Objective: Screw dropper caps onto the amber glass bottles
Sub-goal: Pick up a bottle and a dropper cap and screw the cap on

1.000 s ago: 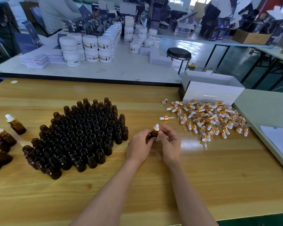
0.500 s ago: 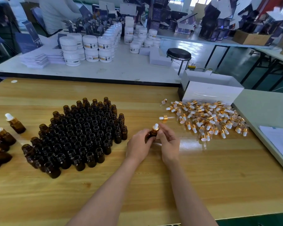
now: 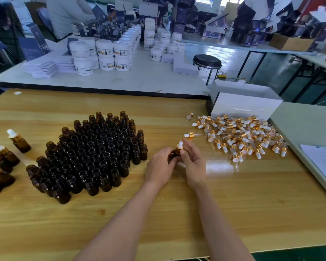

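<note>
So the person has one amber bottle (image 3: 177,153) held just above the wooden surface (image 3: 233,204), roughly mid-table, between both hands. The left hand (image 3: 161,164) is curled around the bottle's body. The right hand (image 3: 193,162) pinches the dropper cap (image 3: 180,145) sitting on its neck, white bulb pointing up.

Left of the hands there's a big tight cluster of open bottles (image 3: 94,153), all upright with no caps. The glass is too dark to tell if anything's in them. Further left, a few capped bottles (image 3: 19,141) stand apart from the cluster.

On the right is a loose pile of droppers (image 3: 239,136) with gold collars and white bulbs, lying flat. One stray dropper (image 3: 191,135) lies just beyond the right hand's fingertips. Behind the pile sits a white box (image 3: 243,108), and its inside isn't visible. White jars (image 3: 105,53) are stacked on the back surface (image 3: 139,80).
</note>
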